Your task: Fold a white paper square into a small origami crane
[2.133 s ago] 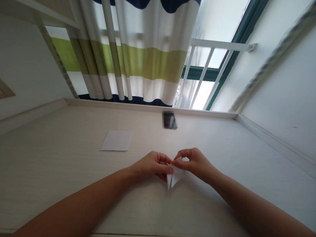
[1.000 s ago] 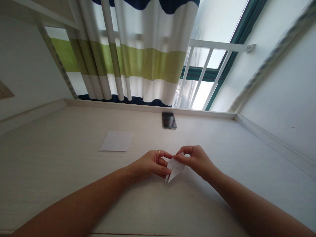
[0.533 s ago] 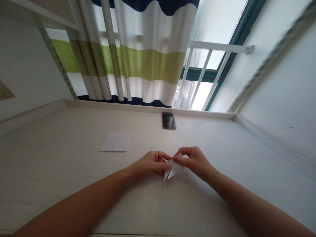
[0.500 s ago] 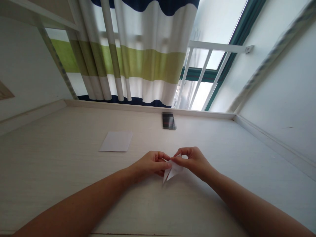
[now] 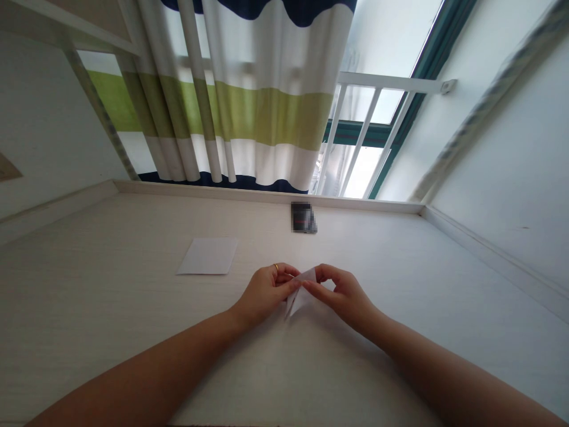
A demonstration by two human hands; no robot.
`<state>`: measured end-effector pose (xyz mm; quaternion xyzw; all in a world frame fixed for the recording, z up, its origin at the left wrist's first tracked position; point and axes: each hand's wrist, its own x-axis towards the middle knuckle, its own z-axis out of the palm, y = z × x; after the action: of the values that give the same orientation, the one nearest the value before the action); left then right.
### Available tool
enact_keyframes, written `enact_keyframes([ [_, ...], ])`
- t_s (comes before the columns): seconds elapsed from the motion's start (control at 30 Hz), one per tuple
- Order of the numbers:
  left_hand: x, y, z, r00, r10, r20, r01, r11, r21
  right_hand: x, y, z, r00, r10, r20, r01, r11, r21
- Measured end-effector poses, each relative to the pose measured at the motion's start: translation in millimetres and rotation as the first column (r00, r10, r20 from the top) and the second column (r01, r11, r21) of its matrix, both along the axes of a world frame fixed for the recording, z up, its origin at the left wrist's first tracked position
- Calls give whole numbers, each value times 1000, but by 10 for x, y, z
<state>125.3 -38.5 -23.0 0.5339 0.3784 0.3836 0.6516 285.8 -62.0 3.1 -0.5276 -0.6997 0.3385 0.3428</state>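
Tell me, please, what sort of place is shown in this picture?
Probably a room in a home: a striped curtain hangs by a window, a white railing crosses the glass, and a pale flat surface lies below.

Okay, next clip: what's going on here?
A person is handling a small, folded white piece of paper with both bare hands. The left hand, which wears a gold-coloured ring, and the right hand pinch it between thumb and fingers, with pointed ends showing. Beyond the left hand, a flat, four-sided white sheet lies on the pale, flat surface. A dark, pixelated item lies near the far edge; what it is cannot be told.
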Motion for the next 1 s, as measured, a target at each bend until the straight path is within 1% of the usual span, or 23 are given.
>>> enact_keyframes([
  [0.07, -7, -3, 31, 996, 79, 30, -80, 997, 16, 1, -1, 11, 994, 15, -107, -14, 1000, 16],
  [0.13, -14, -7, 55, 988, 129, 85, -131, 991, 12, 4, 0, 25, 974, 15, -225, -17, 1000, -8],
  [0.2, -20, -8, 65, 981, 141, 135, -142, 990, -2, 10, 7, 33, 947, -5, -320, -11, 999, -47],
  [0.3, -27, -5, 66, 974, 134, 181, -133, 991, -17, 24, 26, 13, 915, -7, -404, -34, 995, -93],
  [0.47, -24, -10, 87, 973, 97, 207, -97, 995, -12, 35, 53, -54, 877, 76, -475, -150, 982, -119],
  [0.6, -22, -28, 111, 981, 77, 180, -81, 997, 15, 21, 53, -65, 851, 65, -522, -170, 973, -156],
  [0.8, -33, -37, 118, 985, 49, 168, -53, 998, 21, 10, 47, -53, 847, 18, -531, -146, 969, -200],
  [1.0, -23, -36, 112, 985, 57, 163, -60, 998, 11, -30, 14, -53, 868, -67, -493, -32, 981, -190],
])
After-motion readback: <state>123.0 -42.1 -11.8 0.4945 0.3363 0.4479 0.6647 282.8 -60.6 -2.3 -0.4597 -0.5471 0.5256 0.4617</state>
